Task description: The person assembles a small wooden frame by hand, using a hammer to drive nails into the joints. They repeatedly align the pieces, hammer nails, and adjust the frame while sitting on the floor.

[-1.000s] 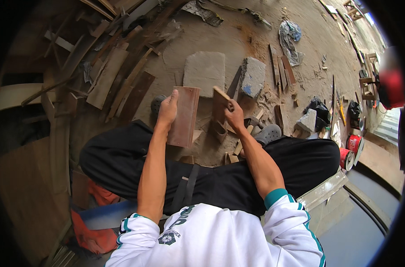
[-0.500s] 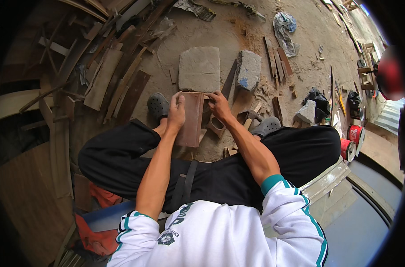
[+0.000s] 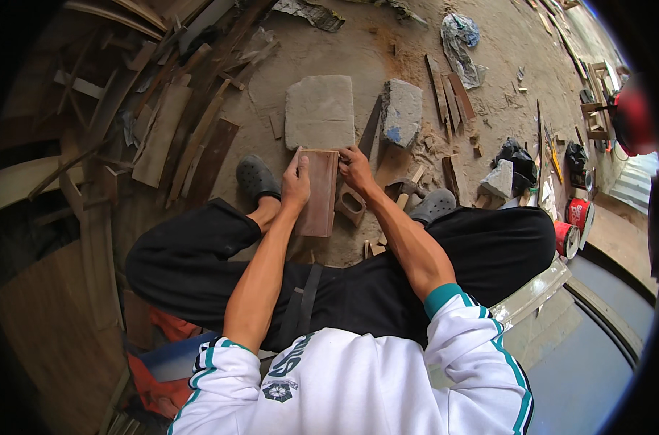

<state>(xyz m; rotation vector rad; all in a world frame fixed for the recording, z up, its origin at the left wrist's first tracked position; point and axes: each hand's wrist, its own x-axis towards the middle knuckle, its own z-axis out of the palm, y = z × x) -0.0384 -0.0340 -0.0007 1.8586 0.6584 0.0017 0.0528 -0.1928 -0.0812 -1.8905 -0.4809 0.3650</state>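
While our black trousers (image 3: 192, 272) spread nearest us, a reddish-brown wooden piece (image 3: 318, 197) is held just beyond, between our hands. Our left hand (image 3: 296, 185) is clamped on its nine o'clock side, thumb over the upper face; our right hand (image 3: 355, 171) is closed at its one o'clock corner, seemingly on a thin panel (image 3: 318, 150) along the far edge. If our hands press unevenly, we judge that the panel could skew or slip off that edge, and a loose left grip could let the piece turn. The piece lies at three o'clock from the left hand and about seven from the right. A holed wooden block (image 3: 353, 206) sits near its three o'clock side, a concrete slab (image 3: 319, 112) at twelve, and a rough grey block (image 3: 402, 109) between one and two.
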